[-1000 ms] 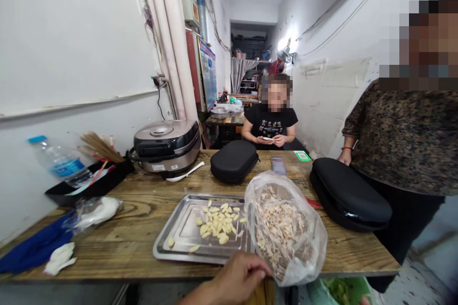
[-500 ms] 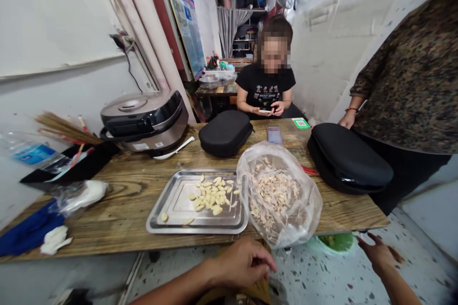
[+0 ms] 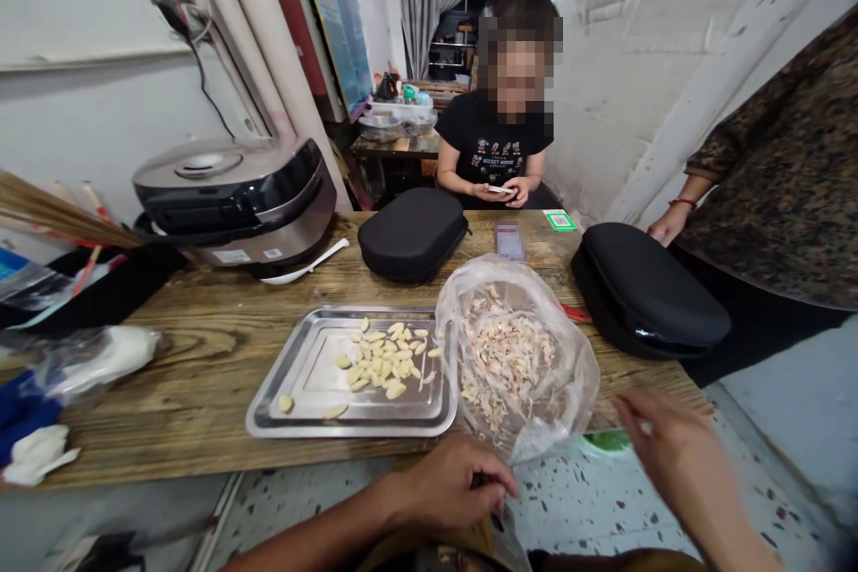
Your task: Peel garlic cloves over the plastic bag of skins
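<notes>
My left hand (image 3: 459,481) is at the table's front edge, below the tray, with its fingers curled in; anything inside them is hidden. To the right of the clear plastic bag (image 3: 586,375), my right hand (image 3: 677,451) is over the table's right front corner, its fingers smeared by motion. Dry, papery garlic skins and pieces (image 3: 509,349) fill the opened bag. Beside it on the left lies a shallow metal tray (image 3: 295,366) with many peeled garlic cloves (image 3: 382,356), mostly grouped in its right half.
On the wooden table (image 3: 201,393) are a rice cooker (image 3: 234,197), a white spoon (image 3: 307,263), two black cases (image 3: 412,234) and a phone (image 3: 509,241). A seated person (image 3: 500,143) holds another phone opposite. Another person (image 3: 791,170) stands at right. A green basin (image 3: 607,441) shows below the table.
My right hand has moved up and left from low beside the table, where its fingers were spread. My left hand stays almost in place. The view has shifted slightly.
</notes>
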Action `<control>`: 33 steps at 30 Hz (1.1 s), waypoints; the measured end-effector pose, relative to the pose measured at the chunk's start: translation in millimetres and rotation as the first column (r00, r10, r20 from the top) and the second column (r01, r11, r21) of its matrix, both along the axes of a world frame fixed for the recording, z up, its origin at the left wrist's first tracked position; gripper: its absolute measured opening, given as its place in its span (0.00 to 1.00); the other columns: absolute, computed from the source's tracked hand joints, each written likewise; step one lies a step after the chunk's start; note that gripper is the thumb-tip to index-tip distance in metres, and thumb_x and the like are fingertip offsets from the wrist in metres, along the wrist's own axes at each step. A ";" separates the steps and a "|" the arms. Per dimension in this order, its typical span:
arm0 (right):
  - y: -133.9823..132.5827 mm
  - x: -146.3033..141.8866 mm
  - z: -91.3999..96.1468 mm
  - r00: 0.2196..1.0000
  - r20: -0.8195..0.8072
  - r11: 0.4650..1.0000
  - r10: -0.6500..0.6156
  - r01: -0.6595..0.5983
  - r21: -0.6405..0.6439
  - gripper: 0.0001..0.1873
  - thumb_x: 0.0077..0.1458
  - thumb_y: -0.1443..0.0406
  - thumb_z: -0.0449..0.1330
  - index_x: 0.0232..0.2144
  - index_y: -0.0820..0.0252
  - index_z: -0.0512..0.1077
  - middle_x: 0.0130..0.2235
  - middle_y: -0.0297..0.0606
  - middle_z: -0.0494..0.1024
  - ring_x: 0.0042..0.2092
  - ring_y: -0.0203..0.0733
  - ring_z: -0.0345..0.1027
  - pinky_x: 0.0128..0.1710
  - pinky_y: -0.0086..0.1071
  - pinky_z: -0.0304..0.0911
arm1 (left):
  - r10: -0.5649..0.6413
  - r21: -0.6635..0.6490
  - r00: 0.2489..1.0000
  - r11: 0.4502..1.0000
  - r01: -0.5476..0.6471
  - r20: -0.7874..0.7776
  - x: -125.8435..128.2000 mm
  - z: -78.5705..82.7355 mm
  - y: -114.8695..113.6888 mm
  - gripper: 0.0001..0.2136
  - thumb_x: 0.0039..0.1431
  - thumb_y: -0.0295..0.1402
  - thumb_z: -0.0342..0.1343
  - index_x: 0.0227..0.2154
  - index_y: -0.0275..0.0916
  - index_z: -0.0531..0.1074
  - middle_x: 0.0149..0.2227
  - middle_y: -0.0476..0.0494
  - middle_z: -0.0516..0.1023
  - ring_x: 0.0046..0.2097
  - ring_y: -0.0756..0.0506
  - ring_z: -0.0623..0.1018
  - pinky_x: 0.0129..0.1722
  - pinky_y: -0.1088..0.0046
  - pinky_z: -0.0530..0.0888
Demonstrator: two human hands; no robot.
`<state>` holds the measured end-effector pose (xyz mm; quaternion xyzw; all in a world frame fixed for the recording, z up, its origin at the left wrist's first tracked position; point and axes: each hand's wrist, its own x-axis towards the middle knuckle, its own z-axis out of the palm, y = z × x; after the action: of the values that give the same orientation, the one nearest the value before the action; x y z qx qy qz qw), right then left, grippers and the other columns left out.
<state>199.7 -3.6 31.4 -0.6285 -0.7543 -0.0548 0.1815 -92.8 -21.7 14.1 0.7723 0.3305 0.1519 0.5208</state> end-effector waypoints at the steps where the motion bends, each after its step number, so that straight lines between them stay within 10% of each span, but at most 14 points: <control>1: 11.6 -27.9 6.1 0.988 0.001 0.987 0.157 -0.157 -0.044 0.14 0.57 0.61 0.49 0.31 0.58 0.74 0.30 0.41 0.76 0.32 0.42 0.68 0.35 0.33 0.59 | 0.006 0.007 1.000 1.000 -0.006 0.009 0.5 -0.1 0.1 0.14 0.49 0.24 0.49 0.36 0.37 0.77 0.29 0.46 0.79 0.30 0.51 0.75 0.32 0.81 0.68; 6: 88.3 -114.9 -14.3 0.956 0.008 0.930 0.294 -0.284 -0.235 0.12 0.55 0.70 0.50 0.32 0.56 0.74 0.36 0.38 0.74 0.40 0.42 0.63 0.40 0.32 0.55 | 0.034 0.003 0.998 0.999 -0.034 0.056 -4.6 3.8 -1.4 0.14 0.49 0.24 0.49 0.35 0.36 0.78 0.28 0.45 0.79 0.30 0.50 0.75 0.32 0.81 0.68; 14: 135.7 -128.7 -42.2 0.990 -0.038 0.969 0.134 -0.139 -0.205 0.08 0.50 0.66 0.56 0.32 0.59 0.76 0.33 0.42 0.72 0.39 0.45 0.63 0.40 0.34 0.56 | 0.111 -0.099 0.990 0.990 -0.102 0.088 -28.1 1.9 0.8 0.14 0.48 0.24 0.49 0.34 0.36 0.78 0.27 0.44 0.79 0.28 0.50 0.75 0.28 0.81 0.67; 21: 115.7 -115.6 -35.9 0.952 -0.294 0.972 0.080 -0.140 -0.189 0.11 0.52 0.64 0.53 0.34 0.61 0.74 0.33 0.40 0.76 0.34 0.41 0.68 0.37 0.32 0.61 | 0.315 -0.207 0.930 0.939 -0.275 0.188 -31.6 -6.4 7.8 0.13 0.52 0.27 0.49 0.37 0.37 0.76 0.28 0.46 0.78 0.29 0.49 0.75 0.29 0.78 0.69; 27: 68.2 -112.9 -29.6 0.814 -0.578 0.958 0.058 -0.208 -0.196 0.15 0.54 0.57 0.52 0.31 0.61 0.73 0.30 0.38 0.77 0.32 0.40 0.70 0.32 0.30 0.65 | 0.605 -0.278 0.698 0.796 -0.538 0.383 2.3 -12.8 41.9 0.17 0.53 0.34 0.53 0.47 0.38 0.68 0.35 0.44 0.76 0.31 0.49 0.76 0.32 0.74 0.71; 33: 28.6 -120.2 -16.8 0.681 -0.729 0.977 0.076 -0.198 -0.082 0.12 0.52 0.58 0.56 0.30 0.61 0.73 0.30 0.38 0.76 0.32 0.40 0.68 0.33 0.31 0.63 | 0.678 -0.437 0.574 0.735 -0.519 0.459 31.1 -7.1 59.6 0.11 0.49 0.35 0.57 0.35 0.35 0.69 0.26 0.48 0.73 0.27 0.50 0.74 0.29 0.75 0.72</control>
<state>79.5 25.0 14.5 -0.5530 -0.6692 0.2686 0.4174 -61.7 37.9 7.0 0.4513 0.4106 0.5089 0.6072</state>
